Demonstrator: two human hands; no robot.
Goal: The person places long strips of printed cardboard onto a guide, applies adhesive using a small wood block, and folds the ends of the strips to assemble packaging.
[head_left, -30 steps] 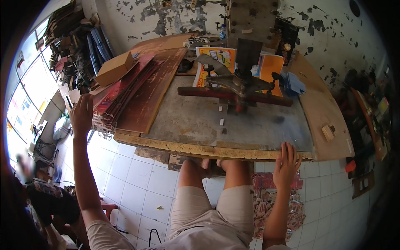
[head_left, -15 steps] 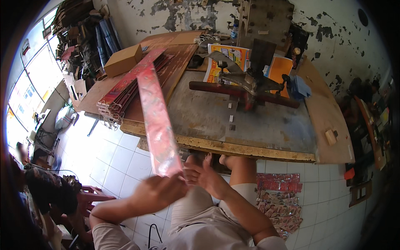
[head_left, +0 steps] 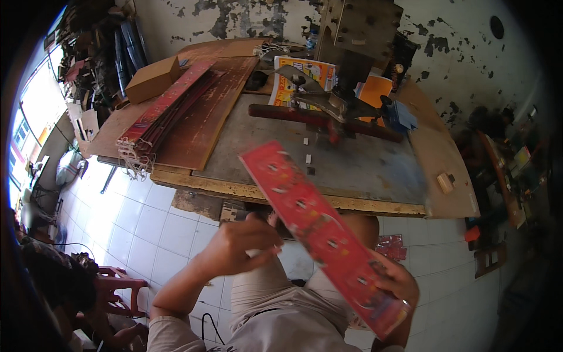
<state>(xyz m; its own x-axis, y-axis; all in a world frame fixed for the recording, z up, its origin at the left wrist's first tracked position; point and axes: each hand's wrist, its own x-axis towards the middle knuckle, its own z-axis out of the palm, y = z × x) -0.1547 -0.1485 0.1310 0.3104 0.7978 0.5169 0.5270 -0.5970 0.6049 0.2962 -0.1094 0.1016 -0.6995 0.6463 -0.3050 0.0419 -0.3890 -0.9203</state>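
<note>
A long red printed strip (head_left: 319,232) with a row of small marks slants from above the worktable's front edge down to the right of my lap. My right hand (head_left: 396,281) grips it near its lower end, thumb on the printed face, other fingers partly hidden behind. To the left of the strip, my left hand (head_left: 243,243) is in the air over my lap, fingers loosely bent and apart, holding nothing. On the table's left part lies a stack of similar red strips (head_left: 167,105) with whitish strings at its near end.
A heavy press with a dark red crossbar (head_left: 322,120) stands over the grey tabletop (head_left: 240,141). A cardboard box (head_left: 153,80) sits behind the strip stack. A small wooden block (head_left: 446,182) lies at right. More red pieces (head_left: 392,246) are on the tiled floor; a red stool (head_left: 120,287) stands at left.
The red strip has passed from my left hand to my right and swung to a slant, its printed face now showing. My left hand has let go; my right hand has moved right.
</note>
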